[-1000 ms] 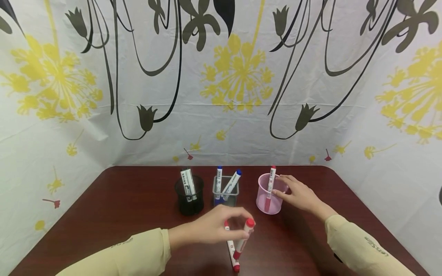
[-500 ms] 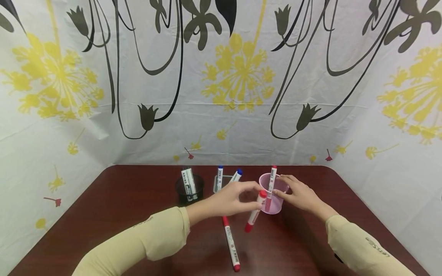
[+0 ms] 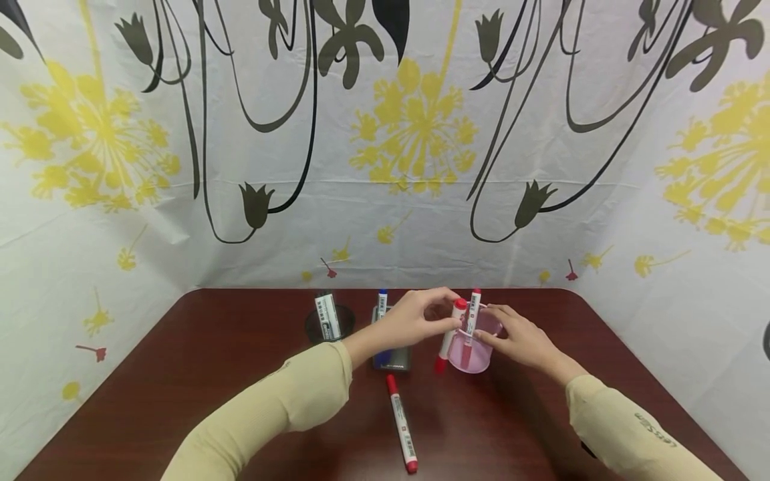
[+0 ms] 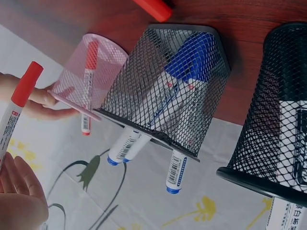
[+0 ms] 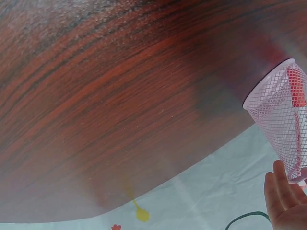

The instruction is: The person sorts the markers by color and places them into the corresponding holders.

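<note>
In the head view my left hand [image 3: 415, 317] pinches a red-capped whiteboard marker [image 3: 447, 344] near its upper end. The marker tilts, its red lower end low beside the pink mesh pen cup [image 3: 478, 359]. Another red marker [image 3: 474, 310] stands inside that cup. My right hand [image 3: 520, 336] holds the cup's rim from the right, thumb toward the front. The left wrist view shows the held marker [image 4: 12, 120] in front of the pink cup [image 4: 108, 57]. In the right wrist view, fingers of my right hand [image 5: 288, 206] lie at the cup's rim.
A third red marker [image 3: 403, 427] lies on the dark wooden table [image 3: 252, 374] at the front. Left of the pink cup stands a grey mesh holder [image 4: 136, 81] with blue markers, then a black mesh cup [image 4: 259, 115] with black-and-white markers. A patterned sheet [image 3: 289, 254] hangs behind.
My left hand has lifted a red marker away from the one lying on the table and carried it forward and right to the pink cup. The right hand stays at the cup.
</note>
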Motion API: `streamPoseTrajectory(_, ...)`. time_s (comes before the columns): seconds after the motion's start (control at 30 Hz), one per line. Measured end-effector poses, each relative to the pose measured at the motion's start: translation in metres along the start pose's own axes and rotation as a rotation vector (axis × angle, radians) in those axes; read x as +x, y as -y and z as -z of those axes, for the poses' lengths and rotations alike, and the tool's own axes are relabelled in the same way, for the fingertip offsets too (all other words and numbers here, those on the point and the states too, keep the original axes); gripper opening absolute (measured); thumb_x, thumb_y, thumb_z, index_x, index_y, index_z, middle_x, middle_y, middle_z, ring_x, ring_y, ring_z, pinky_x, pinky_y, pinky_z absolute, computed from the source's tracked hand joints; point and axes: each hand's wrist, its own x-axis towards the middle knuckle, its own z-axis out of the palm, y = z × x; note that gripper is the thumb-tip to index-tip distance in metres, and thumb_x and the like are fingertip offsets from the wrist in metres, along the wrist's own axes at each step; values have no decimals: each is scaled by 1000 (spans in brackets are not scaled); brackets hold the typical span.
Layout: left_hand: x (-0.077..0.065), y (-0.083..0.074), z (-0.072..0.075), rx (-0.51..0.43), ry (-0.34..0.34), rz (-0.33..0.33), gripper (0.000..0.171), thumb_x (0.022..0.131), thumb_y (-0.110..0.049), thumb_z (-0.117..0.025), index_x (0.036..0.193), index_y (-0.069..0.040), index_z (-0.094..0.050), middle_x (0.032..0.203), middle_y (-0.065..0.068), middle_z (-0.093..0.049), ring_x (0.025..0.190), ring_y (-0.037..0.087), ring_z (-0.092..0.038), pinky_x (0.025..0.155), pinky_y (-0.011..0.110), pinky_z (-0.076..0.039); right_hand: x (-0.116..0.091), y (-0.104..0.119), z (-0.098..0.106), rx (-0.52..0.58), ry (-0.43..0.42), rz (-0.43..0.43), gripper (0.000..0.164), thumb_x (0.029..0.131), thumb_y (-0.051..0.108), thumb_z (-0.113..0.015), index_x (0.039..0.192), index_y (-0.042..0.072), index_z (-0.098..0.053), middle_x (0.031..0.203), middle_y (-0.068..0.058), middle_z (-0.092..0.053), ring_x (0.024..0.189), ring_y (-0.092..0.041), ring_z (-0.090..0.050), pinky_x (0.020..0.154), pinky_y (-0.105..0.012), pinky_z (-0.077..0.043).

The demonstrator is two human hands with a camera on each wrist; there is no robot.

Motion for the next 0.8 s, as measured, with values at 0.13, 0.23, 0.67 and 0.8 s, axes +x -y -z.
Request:
streamPoseTrajectory(0.13,8,4,2,-12,-18,41,26,84,-18,-61,108,-9,-56,93,0,-61,82,2,-55,72,19,-45,0,0,0,10,-1,2,61,79,47,-59,122,5,-51,122,-15,-46,95,-27,-54,73,-48,-45)
streamPoseTrajectory(0.23,15,4,3,-4,-33,58,27,84,-18,-62,108,-9,-56,93,1,-62,82,2,-56,73,18,-44,1,1,0,12,-3,4,60,79,46,-60,121,5,-51,121,-15,-46,94,-27,-54,73,-48,-45)
streamPoseTrajectory(0.67,41,10,6,7,-92,121,28,85,-18,-60,111,-9,-55,89,-2,-61,78,4,-56,69,17,-45,-1,0,0,7,-19,17,61,80,48,-58,121,3,-51,120,-15,-47,93,-28,-55,73,-48,-45)
streamPoseTrajectory(0.8,48,10,8,23,-126,119,26,84,-18,-61,108,-9,-56,87,-3,-60,78,4,-55,68,18,-45,-2,1,0,11,-9,7,61,80,48,-58,121,4,-51,121,-15,-46,91,-27,-55,71,-47,-45)
